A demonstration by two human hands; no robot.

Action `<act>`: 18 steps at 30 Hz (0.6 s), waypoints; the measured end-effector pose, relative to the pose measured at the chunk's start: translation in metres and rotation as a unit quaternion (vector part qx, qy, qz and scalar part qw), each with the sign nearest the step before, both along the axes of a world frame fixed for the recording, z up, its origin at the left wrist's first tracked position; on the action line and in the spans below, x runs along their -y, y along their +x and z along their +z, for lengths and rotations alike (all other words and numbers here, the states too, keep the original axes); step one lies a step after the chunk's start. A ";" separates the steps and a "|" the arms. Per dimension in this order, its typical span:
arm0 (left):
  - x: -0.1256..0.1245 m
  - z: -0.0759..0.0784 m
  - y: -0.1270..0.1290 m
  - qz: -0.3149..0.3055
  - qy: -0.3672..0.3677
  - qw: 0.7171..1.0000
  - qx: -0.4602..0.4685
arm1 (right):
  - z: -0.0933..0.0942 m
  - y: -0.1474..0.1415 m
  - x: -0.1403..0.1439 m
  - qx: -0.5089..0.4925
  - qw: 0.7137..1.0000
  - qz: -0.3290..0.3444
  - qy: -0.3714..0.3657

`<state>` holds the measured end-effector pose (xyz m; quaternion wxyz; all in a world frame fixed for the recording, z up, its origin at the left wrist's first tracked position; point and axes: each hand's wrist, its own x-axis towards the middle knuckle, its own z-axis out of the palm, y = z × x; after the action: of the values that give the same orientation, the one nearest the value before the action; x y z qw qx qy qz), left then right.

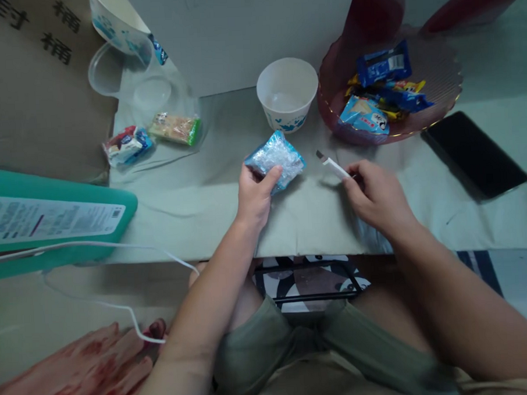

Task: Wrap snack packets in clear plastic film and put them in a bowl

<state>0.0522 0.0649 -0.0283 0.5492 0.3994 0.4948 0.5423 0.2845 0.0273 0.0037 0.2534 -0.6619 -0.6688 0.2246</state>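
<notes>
In my left hand [258,192] is a crinkled blue snack packet [277,157], silvery on its upper face, with my thumb pressed on top. My right hand [375,197] grips a small white utility knife [334,167]. Its dark blade points up and left towards the packet, a short gap away from it. Just beyond the packet stands a white paper bowl [286,91] with a blue pattern. To the right, a reddish clear basin [437,91] with a gold rim holds several wrapped snacks [384,99].
Two wrapped snacks, one with a green end [175,128], lie at the left. A black phone [475,156] rests at the right. A teal container [59,224] and a white cable [130,244] occupy the left edge; cardboard [44,90] stands behind.
</notes>
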 end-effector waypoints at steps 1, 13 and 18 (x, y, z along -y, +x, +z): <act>-0.001 0.000 -0.001 0.018 0.004 1.000 0.010 | 0.003 -0.004 0.001 -0.041 0.999 0.004 -0.018; -0.003 -0.005 0.001 0.025 0.028 0.999 0.022 | 0.016 -0.020 0.006 -0.200 0.978 0.043 -0.035; -0.002 -0.010 0.001 -0.018 0.072 0.996 -0.044 | 0.020 -0.032 0.008 -0.209 0.974 0.071 -0.045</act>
<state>0.0533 0.0674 -0.0381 0.5063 0.4700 0.4706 0.5489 0.2521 0.0191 0.0236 0.3411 -0.5617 -0.6357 0.4050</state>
